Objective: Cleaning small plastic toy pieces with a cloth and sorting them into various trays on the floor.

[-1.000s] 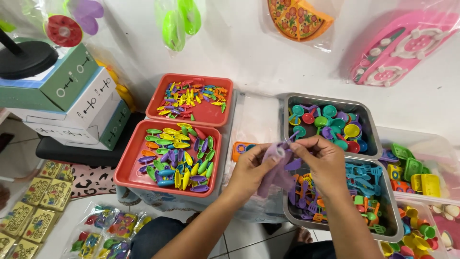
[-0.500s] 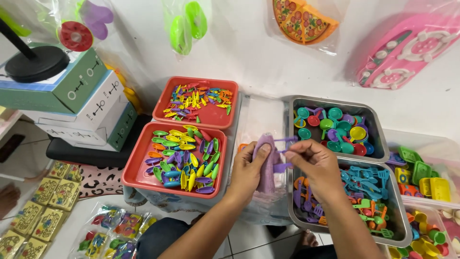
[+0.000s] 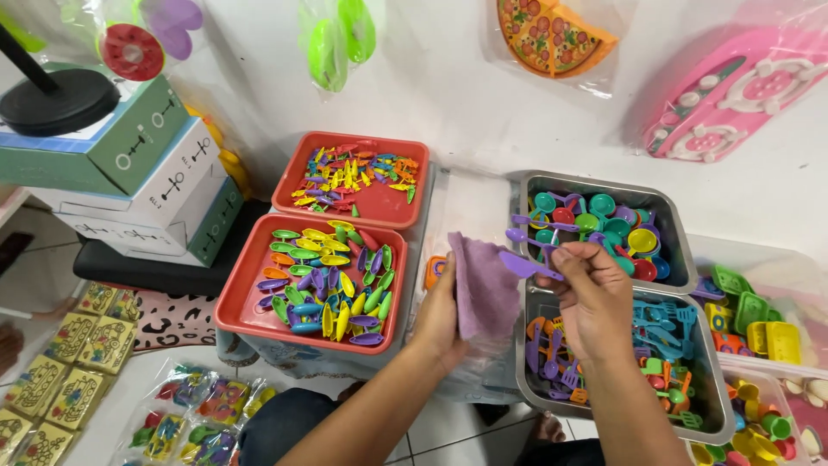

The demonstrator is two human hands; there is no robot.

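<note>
Your left hand [image 3: 444,321] held a purple cloth-like piece [image 3: 483,292], your fingers closed on its lower left edge. The piece stood up above the hand and draped to the right, over the gap between the lower red tray [image 3: 243,298] and the lower metal tray [image 3: 528,380]. It looked soft and matte, a dull lilac, roughly rectangular with a folded top corner. Its long axis ran nearly upright, tilted slightly, with the top corner pointing toward the far wall.

Your right hand [image 3: 595,298] was closed, pinching a few purple plastic utensils [image 3: 535,246] between thumb and fingertips. They stuck out from the hand's upper left, just beside the top right edge of the purple piece; whether they touched it, you couldn't tell. They were thin, glossy and bright violet, one ending in a flat blade shape. Their long axes lay close to level, tips pointing left, fanned a little apart. They hovered over the near left corner of the upper metal tray [image 3: 664,224], which held small coloured spoons and cups. The lower metal tray under your right wrist held mixed toy utensils in blue, purple and orange.
</note>
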